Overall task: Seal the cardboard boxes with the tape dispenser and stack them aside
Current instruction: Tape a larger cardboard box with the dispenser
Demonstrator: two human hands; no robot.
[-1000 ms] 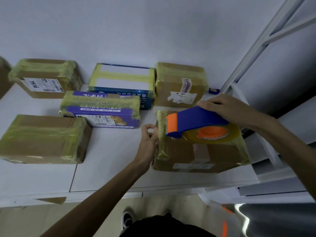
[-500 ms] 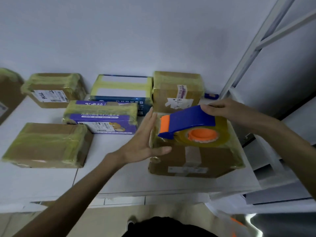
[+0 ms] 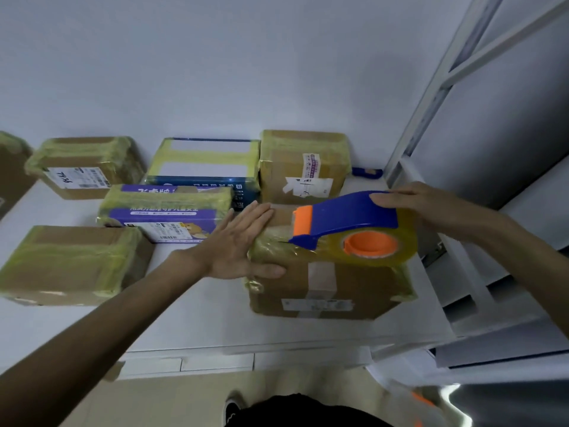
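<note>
On the white counter (image 3: 191, 318), the taped cardboard box (image 3: 338, 291) stands near the right edge. The blue-and-orange tape dispenser (image 3: 348, 217) rests on its top, handle grasped by the right grip (image 3: 421, 208). The left grip (image 3: 237, 245), released and flat, presses the box's left end. Its front label (image 3: 317, 304) is too blurred to read.

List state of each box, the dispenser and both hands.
front box: closed, tape over its left end.
tape dispenser: resting on front box, held.
left hand: flat, fingers straight, pressing front box's left edge.
right hand: grips tape dispenser's handle.
purple box: closed, taped.
blue box: closed, taped.
near-left box: closed, taped.
</note>
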